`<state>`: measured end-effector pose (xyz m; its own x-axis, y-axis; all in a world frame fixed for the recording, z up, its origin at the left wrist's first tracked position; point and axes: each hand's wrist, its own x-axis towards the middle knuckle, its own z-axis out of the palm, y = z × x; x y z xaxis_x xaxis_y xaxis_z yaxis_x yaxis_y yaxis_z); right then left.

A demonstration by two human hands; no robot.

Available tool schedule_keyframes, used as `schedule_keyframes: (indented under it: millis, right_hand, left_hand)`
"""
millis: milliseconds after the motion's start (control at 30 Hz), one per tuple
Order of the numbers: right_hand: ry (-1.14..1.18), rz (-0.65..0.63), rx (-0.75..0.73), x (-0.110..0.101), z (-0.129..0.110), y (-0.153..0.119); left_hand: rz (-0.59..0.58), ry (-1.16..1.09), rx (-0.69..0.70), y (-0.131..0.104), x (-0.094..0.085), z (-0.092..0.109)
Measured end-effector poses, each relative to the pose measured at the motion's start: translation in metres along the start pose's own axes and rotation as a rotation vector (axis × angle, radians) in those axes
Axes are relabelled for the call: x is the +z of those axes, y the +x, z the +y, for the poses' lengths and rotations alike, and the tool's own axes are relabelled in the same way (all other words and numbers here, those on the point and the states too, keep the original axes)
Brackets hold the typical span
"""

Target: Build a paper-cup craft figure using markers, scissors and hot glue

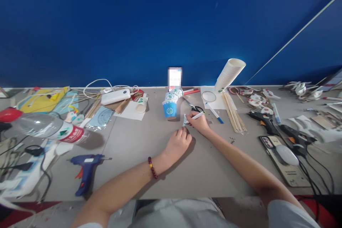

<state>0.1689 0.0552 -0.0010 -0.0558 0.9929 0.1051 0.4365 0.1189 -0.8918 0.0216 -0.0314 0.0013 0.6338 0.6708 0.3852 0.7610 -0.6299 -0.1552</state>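
My right hand point(198, 122) is closed round a white marker with a green end point(198, 115), just in front of the black-handled scissors point(196, 108). A small whitish piece point(185, 119) lies under the pen side of that hand, its details too small to tell. My left hand point(179, 144) rests on the table with curled fingers close to this piece; whatever its fingertips grip is hidden. Behind the hands stands a blue patterned paper cup point(170, 109), with more patterned paper behind it. A blue-capped marker point(214, 113) lies right of the right hand.
Wooden sticks point(233, 112) and a tall cup stack point(230, 74) are at the right, with glue guns and a phone point(284, 164) farther out. At the left are a blue glue gun point(87, 171), a lying bottle point(50, 128) and a power strip point(34, 172).
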Motion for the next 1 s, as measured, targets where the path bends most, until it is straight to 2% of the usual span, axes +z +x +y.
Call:
schedule_keyframes:
  millis: [267, 433, 700, 1000]
  right_hand:
    - [-0.023, 0.0, -0.023, 0.0004, 0.0003, -0.0004]
    - [-0.045, 0.042, -0.047, 0.0023, -0.0021, -0.0024]
    - [0.042, 0.02, 0.013, -0.0027, -0.0036, -0.0017]
    - [0.054, 0.003, 0.008, -0.0007, -0.0013, -0.0004]
  left_hand:
    - [-0.017, -0.047, -0.016, 0.0001, 0.0001, 0.0005]
    - [0.014, -0.04, -0.014, 0.0002, 0.0014, 0.0008]
    - [-0.026, -0.051, -0.012, -0.0006, -0.0005, -0.0002]
    - [-0.022, -0.027, -0.013, 0.0003, 0.0016, 0.0003]
